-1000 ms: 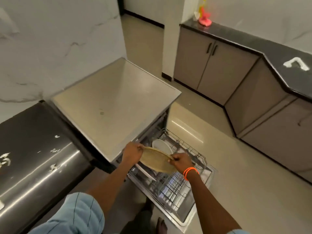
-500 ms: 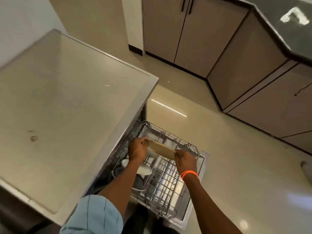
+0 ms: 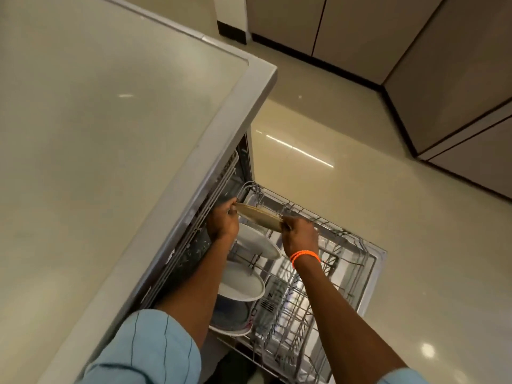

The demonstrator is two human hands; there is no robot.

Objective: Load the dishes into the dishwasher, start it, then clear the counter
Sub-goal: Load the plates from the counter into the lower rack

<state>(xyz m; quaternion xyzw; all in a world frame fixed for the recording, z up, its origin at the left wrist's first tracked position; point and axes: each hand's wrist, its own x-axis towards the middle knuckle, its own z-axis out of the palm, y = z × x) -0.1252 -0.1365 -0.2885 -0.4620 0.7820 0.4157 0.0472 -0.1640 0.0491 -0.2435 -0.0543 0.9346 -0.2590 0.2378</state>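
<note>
A tan plate (image 3: 260, 216) stands nearly on edge over the far end of the pulled-out wire rack (image 3: 343, 245) of the dishwasher. My left hand (image 3: 223, 221) grips its left rim and my right hand (image 3: 299, 234), with an orange band at the wrist, pinches its right rim. Just behind it two white plates (image 3: 257, 243) (image 3: 241, 284) stand tilted in the rack's left row, and a darker dish (image 3: 232, 314) sits nearer me.
The beige top of the dishwasher (image 3: 110, 134) fills the left, its grey edge overhanging the rack. The open door (image 3: 374, 273) lies under the rack. Glossy floor (image 3: 388, 189) spreads to the right, with cabinets (image 3: 457, 79) beyond.
The view has tilted further down and closer. Both hands have lowered the tan plate from above the rack into its far left end, turning it more on edge.
</note>
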